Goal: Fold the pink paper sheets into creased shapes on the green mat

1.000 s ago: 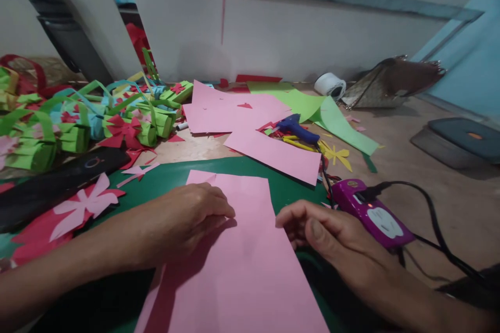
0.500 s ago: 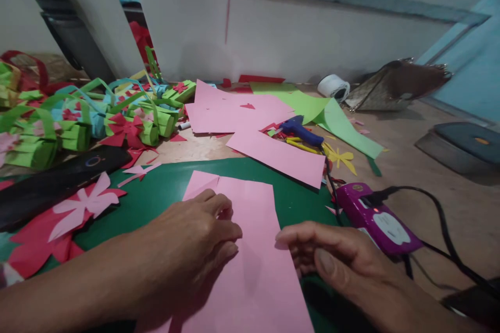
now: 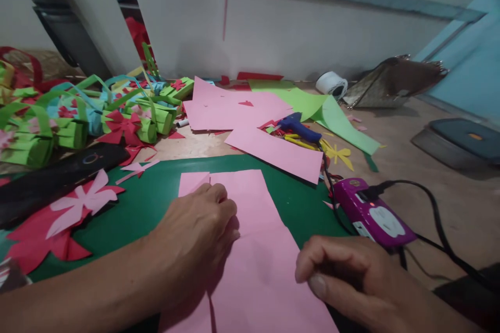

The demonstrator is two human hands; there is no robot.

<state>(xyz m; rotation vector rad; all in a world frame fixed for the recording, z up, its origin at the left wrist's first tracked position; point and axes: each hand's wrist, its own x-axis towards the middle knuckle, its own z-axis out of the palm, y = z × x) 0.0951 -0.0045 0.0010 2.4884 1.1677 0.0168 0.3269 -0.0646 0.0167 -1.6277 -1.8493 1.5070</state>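
Note:
A long pink paper sheet [image 3: 253, 229] lies on a dark green cutting mat [image 3: 156, 192] in front of me. My left hand [image 3: 199, 234] rests on the sheet's left side with its fingers curled and pressed onto the paper. My right hand [image 3: 351, 276] is at the sheet's right edge, fingers curled with the thumb against them, pinching the paper's edge as far as I can see. A crease or split line runs down the sheet below my left hand.
More pink sheets [image 3: 234, 109] and green sheets [image 3: 332, 114] lie beyond the mat, with a blue glue gun [image 3: 299, 127]. A purple power strip [image 3: 369, 213] with black cords sits right. Green paper baskets [image 3: 78, 119] crowd the left, beside a pink-and-red paper flower [image 3: 74, 208] and a tape roll [image 3: 331, 85].
My left hand slid forward along the sheet. My right hand drew back toward me and curled tighter at the sheet's right edge. The sheet has turned slightly.

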